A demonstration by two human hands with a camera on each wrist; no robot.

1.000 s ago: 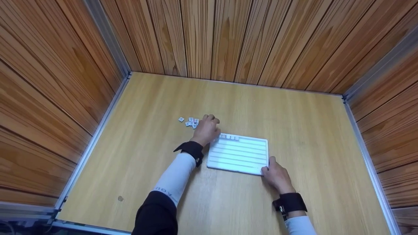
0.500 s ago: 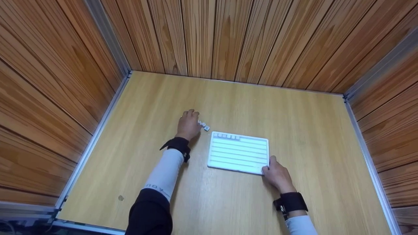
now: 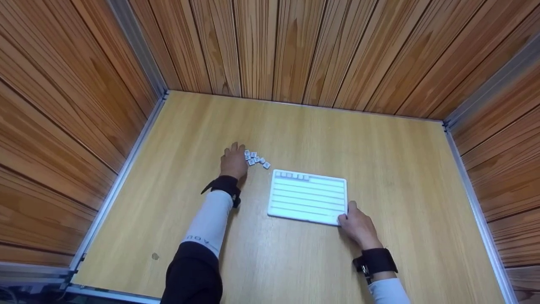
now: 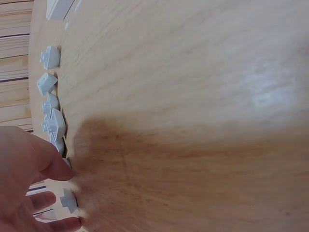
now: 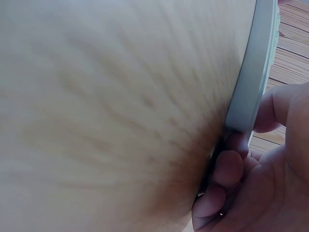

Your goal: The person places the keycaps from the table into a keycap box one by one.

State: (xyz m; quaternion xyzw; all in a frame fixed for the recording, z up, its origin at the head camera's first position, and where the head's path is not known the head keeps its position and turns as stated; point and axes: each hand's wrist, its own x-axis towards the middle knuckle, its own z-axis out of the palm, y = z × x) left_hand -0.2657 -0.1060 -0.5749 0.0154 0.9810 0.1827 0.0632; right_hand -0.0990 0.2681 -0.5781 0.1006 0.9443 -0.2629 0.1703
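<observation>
Left hand (image 3: 233, 162) rests on the wooden table (image 3: 379, 147), fingers loose, touching the small white tiles (image 3: 255, 159) beside the lined white board (image 3: 308, 197). Right hand (image 3: 357, 226) grips the board's near right corner.

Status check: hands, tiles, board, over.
Left hand open beside loose tiles. Right hand grips board corner. Nothing between tiles and board.

Left arm extended forward, its left hand (image 3: 233, 162) palm-down on the table (image 3: 379, 160) at the board's (image 3: 308, 198) far-left side, fingers (image 4: 50, 166) loosely spread and holding nothing. Right hand (image 3: 358, 228) at the board's near-right corner, thumb on top, fingers (image 5: 227, 169) curled under its edge. Black bands on both wrists.
</observation>
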